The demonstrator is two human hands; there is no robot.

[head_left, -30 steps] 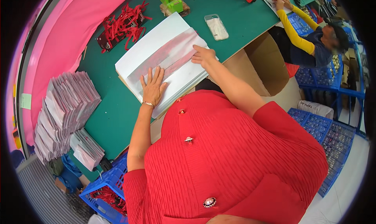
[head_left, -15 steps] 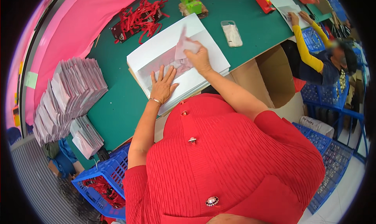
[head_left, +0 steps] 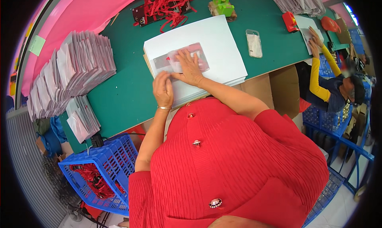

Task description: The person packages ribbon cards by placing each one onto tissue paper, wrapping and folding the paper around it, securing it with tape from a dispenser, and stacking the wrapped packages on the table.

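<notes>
Nearby lie red ribbons [head_left: 162, 5] and phone case [head_left: 254, 44]; right hand [head_left: 189, 69] flat on tissue [head_left: 203, 59], left hand's [head_left: 163, 90] grip unclear.

The person's right hand [head_left: 189, 69] lies palm down, fingers spread; just beside it, the left hand [head_left: 163, 89] bends its fingers, both elbows bent.

Wearer's two hands [head_left: 191, 71], one tissue wrap [head_left: 204, 56], one phone case [head_left: 254, 44], one green tape dispenser [head_left: 225, 9], seemingly three packet stacks [head_left: 75, 68].

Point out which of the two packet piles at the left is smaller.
The short pile, nearer the blue basket that holds red ribbons. The other pile is far longer and lies close to the pink cloth.
</notes>
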